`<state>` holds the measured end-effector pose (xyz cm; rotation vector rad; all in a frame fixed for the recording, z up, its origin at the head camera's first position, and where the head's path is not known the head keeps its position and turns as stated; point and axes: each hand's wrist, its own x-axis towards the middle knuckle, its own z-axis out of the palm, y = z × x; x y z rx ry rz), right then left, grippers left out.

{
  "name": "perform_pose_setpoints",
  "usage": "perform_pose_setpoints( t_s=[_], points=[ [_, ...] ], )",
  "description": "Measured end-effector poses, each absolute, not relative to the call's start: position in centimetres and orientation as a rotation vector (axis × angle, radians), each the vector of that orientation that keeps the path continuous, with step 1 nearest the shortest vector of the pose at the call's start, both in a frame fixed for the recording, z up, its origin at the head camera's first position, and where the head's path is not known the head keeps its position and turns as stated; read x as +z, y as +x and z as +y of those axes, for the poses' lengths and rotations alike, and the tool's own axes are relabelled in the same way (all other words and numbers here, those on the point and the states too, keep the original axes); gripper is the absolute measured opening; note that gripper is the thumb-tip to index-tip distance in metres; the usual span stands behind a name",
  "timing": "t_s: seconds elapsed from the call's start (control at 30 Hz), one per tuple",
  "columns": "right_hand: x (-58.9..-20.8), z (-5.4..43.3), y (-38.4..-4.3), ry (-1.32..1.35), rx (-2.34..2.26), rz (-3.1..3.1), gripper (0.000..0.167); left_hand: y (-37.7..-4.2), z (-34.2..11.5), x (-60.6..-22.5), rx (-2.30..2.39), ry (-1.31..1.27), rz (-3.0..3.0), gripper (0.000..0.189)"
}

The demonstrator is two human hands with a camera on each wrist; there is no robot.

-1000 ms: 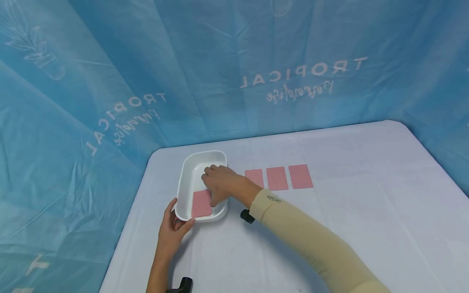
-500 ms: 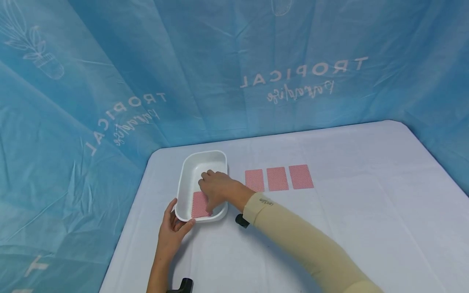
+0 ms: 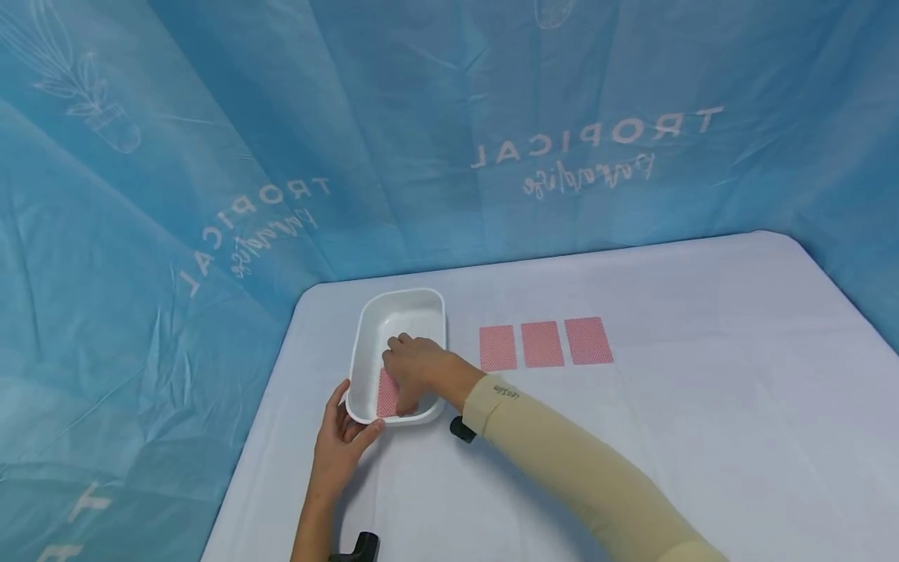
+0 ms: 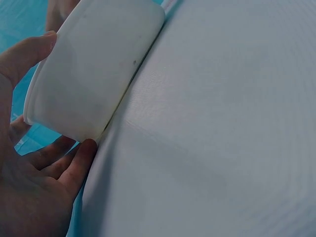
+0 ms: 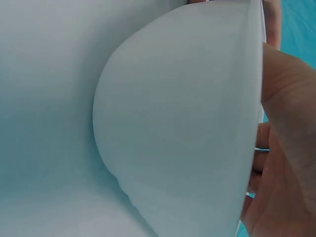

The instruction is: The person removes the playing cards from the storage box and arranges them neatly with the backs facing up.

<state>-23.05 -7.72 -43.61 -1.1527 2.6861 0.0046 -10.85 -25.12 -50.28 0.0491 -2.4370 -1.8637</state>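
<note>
Card lies in the tray, left of frame centre. At lower left I see the left hand, fingers clamped round the tray's near corner. Rightward, the right hand covers more of the card than a second ago, settling over it, I judge; its thumb points down-frame, and I can't tell whether its fingers pinch.

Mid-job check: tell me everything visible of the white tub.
The white tub is oblong with rounded corners and a lipped rim, smooth and apparently plastic. It stands upright, open-topped, on the left part of the white table, left of three red-patterned cards. At least one similar card lies inside, at the near end. The left hand grips its near-left corner; the right hand reaches in over that card, any contact with the tub unclear.
</note>
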Motion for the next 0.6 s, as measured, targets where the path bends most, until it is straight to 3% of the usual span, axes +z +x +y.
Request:
perform_pose_setpoints(
  t_s=[0.6],
  points=[
    [-44.8,-9.0,-22.7,-1.157,0.041,2.665,0.062,-10.9,-25.1,-50.7,-1.842,0.044,-2.431,0.084]
  ],
)
